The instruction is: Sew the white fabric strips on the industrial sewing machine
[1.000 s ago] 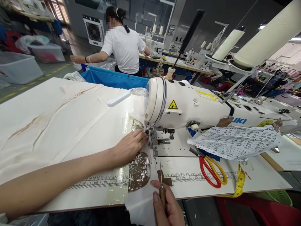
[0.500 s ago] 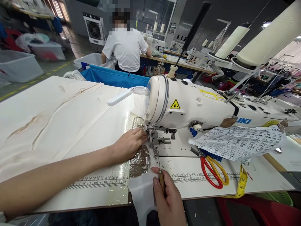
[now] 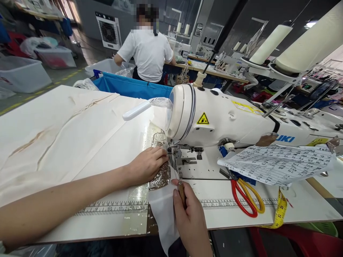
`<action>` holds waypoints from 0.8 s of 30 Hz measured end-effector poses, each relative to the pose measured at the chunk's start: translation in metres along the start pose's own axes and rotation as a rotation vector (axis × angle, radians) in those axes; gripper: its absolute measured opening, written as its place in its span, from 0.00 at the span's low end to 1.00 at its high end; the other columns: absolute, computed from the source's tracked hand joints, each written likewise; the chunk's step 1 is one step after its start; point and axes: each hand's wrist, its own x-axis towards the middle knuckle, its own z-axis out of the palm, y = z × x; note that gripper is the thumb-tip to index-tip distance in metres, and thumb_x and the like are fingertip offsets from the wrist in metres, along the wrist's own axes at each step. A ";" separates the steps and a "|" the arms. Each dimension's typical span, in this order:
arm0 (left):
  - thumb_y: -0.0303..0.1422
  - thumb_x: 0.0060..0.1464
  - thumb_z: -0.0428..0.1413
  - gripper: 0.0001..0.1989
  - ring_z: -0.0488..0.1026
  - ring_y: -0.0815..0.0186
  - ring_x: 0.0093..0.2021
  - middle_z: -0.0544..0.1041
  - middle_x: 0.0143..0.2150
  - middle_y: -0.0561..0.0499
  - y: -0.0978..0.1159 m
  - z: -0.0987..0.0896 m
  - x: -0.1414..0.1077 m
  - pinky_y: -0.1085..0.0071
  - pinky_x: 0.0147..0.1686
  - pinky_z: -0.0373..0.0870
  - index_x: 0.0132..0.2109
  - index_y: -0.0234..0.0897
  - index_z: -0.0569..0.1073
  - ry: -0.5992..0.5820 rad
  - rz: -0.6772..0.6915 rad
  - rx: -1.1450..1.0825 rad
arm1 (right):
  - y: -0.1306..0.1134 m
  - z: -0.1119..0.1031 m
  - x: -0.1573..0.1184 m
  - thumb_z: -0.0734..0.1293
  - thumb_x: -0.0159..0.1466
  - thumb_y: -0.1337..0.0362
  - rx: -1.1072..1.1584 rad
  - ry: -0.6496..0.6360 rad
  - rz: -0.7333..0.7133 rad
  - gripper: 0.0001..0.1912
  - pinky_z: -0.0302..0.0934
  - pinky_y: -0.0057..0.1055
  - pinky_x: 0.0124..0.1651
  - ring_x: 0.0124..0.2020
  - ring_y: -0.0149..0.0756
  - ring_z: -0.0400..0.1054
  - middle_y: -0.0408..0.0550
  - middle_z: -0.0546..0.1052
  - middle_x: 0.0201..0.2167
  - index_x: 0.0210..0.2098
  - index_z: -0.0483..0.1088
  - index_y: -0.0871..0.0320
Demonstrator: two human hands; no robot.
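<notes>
My left hand [image 3: 147,164] lies palm down on the taped brown plate beside the needle area, its fingers close together at the presser foot [image 3: 172,149]; what lies under the fingertips is hidden. My right hand [image 3: 187,208] is closed round the wooden handle of an awl [image 3: 181,192], whose metal tip points up toward the presser foot. A piece of thin white fabric [image 3: 163,210] runs from the needle area down over the table's front edge, next to my right hand. The white sewing machine [image 3: 214,114] stands over the work.
Red and yellow scissors [image 3: 245,200] and a yellow measuring tape [image 3: 280,210] lie at the right. A handwritten paper [image 3: 281,162] hangs by the machine arm. Cream fabric [image 3: 61,132] covers the left tabletop. Behind a blue cloth bin [image 3: 131,86] sits a person in white [image 3: 148,51].
My right hand and the awl have moved up toward the presser foot. The white fabric has shifted up and slightly right. The view has turned a little left.
</notes>
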 end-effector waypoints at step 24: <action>0.26 0.60 0.47 0.16 0.69 0.53 0.50 0.72 0.50 0.37 0.003 0.000 0.003 0.56 0.46 0.72 0.51 0.25 0.72 -0.127 -0.063 0.117 | 0.006 0.004 0.009 0.56 0.70 0.53 -0.095 0.001 -0.108 0.18 0.68 0.28 0.40 0.42 0.39 0.77 0.49 0.81 0.44 0.50 0.71 0.54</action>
